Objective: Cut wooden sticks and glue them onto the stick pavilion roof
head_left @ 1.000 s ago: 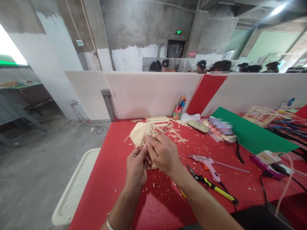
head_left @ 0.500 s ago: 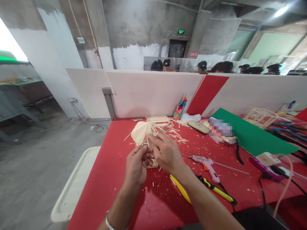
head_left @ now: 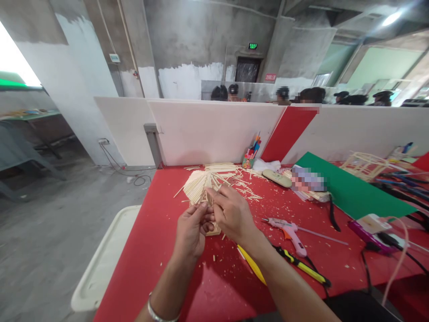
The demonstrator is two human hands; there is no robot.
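Observation:
A fan-shaped piece made of thin wooden sticks (head_left: 194,187) lies on the red table, its near part hidden behind my hands. My left hand (head_left: 194,226) is closed in a pinch just in front of it. Against those fingertips, my right hand (head_left: 233,210) is closed too, index finger stretched toward the sticks. What the fingers grip is too small and covered to make out. Below the hands shows the edge of a small flat wooden piece (head_left: 213,230). Loose sticks (head_left: 221,167) lie behind the fan.
To the right lie a pink glue gun (head_left: 288,230), a yellow-black utility knife (head_left: 303,266) and a yellow tool (head_left: 253,264). Farther back are a pen cup (head_left: 249,157), an oval case (head_left: 276,177), a green board (head_left: 355,192) and a power strip (head_left: 372,235). A white partition (head_left: 214,129) stands behind.

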